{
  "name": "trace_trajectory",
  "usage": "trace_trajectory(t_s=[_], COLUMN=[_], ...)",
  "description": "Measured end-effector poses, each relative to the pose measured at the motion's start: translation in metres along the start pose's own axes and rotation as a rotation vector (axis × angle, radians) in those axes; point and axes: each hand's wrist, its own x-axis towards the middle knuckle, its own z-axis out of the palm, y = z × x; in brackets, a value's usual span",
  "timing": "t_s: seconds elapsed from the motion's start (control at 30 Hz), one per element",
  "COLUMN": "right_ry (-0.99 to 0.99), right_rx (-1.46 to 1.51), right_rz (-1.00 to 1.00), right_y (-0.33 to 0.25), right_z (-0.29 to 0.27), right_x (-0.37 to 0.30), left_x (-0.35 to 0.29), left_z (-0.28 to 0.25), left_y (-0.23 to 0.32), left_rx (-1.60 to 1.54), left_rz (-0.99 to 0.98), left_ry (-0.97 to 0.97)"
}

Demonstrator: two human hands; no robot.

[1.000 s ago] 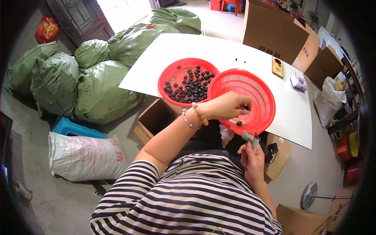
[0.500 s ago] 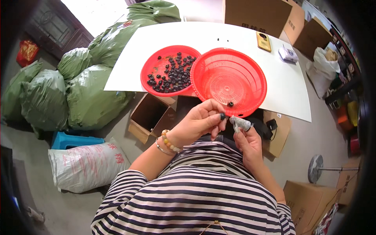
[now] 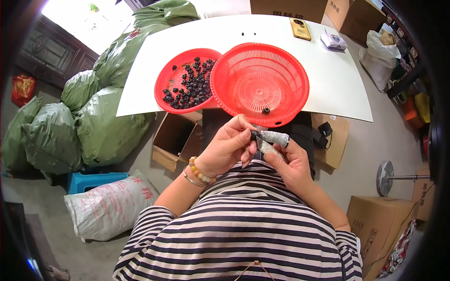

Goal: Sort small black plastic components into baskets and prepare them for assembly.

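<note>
My left hand (image 3: 234, 140) pinches a small round black part (image 3: 255, 135) between thumb and fingers, just below the near rim of the red colander (image 3: 300, 79). Grey-white speckled wrapping (image 3: 275, 137) covers the index finger of my right hand (image 3: 293, 164). Between that hand's thumb and wrapped finger is a short pale piece (image 3: 269, 149) with a thin pointed end, which looks like a small blade. Its tip is right at the black part; whether they touch I cannot tell. Inside the colander lies one black part (image 3: 266, 111). Many similar parts (image 3: 199, 86) fill the shallow red tray (image 3: 161, 77) beside it.
The white table (image 3: 337, 89) also bears a yellow phone (image 3: 300, 29), a tissue pack (image 3: 333, 41) and two tiny black bits. Green sacks (image 3: 108, 112) crowd the left. An open cardboard box (image 3: 176, 138) stands below the table, near a white sack (image 3: 110, 203) and blue stool (image 3: 93, 180).
My hands have come closer together, and the pale pointed piece now meets the black part in my left fingers. The whole view has shifted slightly, with the table higher and further left.
</note>
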Motion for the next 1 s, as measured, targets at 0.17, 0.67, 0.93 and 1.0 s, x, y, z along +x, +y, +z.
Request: trace_trajectory(t_s=[0.17,0.67,0.93,1.0], right_ry=[-0.005,-0.062,-0.092,-0.086], right_rx=[0.015,0.120,0.124,0.139], right_rz=[0.004,0.040,0.047,0.051], right_y=[0.001,-0.008,-0.008,-0.007], right_z=[-0.001,0.001,-0.001,0.000], right_x=[0.000,-0.001,-0.002,-0.002], left_x=[0.000,-0.001,-0.003,-0.001], left_z=[-0.002,-0.004,0.001,-0.001], left_y=[-0.002,-0.002,-0.004,-0.004], left_rx=[-0.014,-0.019,0.017,-0.024], left_rz=[-0.017,-0.020,-0.041,-0.046], left_ry=[-0.010,-0.017,0.054,0.023])
